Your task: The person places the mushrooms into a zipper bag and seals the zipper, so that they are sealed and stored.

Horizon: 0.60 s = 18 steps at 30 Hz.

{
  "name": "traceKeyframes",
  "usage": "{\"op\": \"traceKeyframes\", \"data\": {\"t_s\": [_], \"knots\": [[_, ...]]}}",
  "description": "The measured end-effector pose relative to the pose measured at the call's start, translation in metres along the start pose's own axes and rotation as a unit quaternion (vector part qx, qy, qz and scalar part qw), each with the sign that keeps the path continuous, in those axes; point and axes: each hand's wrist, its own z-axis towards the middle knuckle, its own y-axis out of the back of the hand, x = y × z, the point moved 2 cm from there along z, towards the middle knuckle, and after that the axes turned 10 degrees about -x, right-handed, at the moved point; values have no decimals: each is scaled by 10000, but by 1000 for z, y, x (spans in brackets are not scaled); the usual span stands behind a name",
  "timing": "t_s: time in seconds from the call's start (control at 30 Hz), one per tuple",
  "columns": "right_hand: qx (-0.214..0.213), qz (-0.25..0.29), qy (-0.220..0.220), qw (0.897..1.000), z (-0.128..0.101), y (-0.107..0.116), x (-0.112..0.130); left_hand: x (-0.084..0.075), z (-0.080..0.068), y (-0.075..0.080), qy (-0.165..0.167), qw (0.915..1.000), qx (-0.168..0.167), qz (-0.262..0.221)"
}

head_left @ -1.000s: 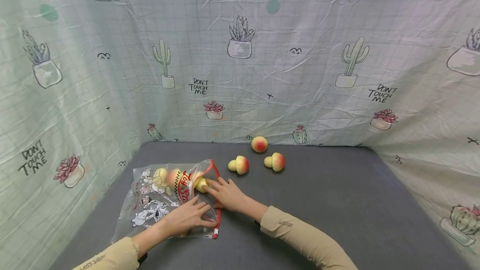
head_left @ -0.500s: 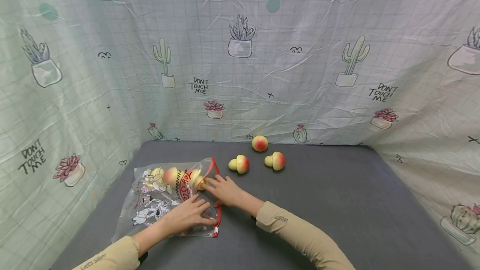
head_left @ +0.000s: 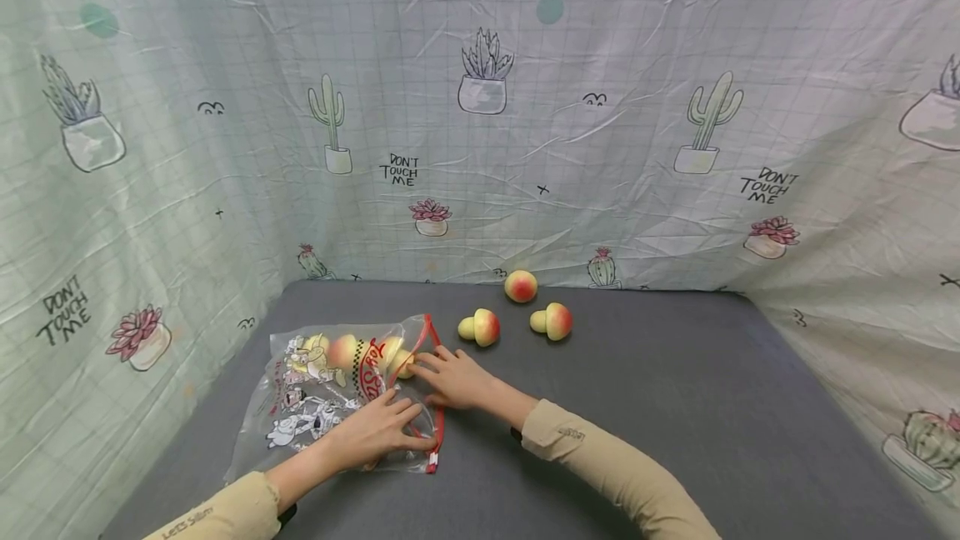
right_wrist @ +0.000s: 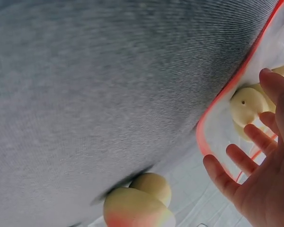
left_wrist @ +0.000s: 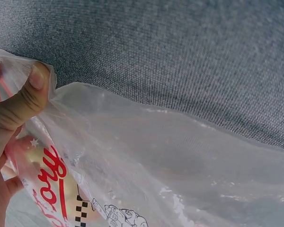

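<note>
On the grey felt tabletop (head_left: 675, 407) the clear printed zip bag with red seal (head_left: 330, 407) looks thin, floppy and slippery. Left hand (head_left: 378, 433) pinches its rim; right hand (head_left: 457, 380), fingers spread, touches the light peach-coloured toy mushroom (head_left: 402, 363) at the mouth. I'd grab the rim.

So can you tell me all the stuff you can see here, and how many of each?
Toy mushrooms outside the bag: three, yellow stems with red-yellow caps, on the grey table near the back curtain.
Toy mushrooms inside the bag: at least two, same colours; the exact count is hard to tell through the plastic.
Plastic bag: one, clear with cartoon print and a red zip edge, lying on the table's left side.
Table: one, grey cloth top.
Curtain: pale green with cactus drawings, all around.
Left hand: holds the bag near its mouth.
Right hand: fingers spread at the bag's open mouth.
</note>
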Motion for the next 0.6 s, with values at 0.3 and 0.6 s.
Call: {"op": "traceKeyframes", "data": {"t_s": [0.3,0.6], "knots": [[220,-31,41,9997,-4,-2,-1,0,0,0,-138,9997,-154,126],[234,-193,55,9995,-2,-3,-1,0,2,-1,-191,9997,-106,142]]}}
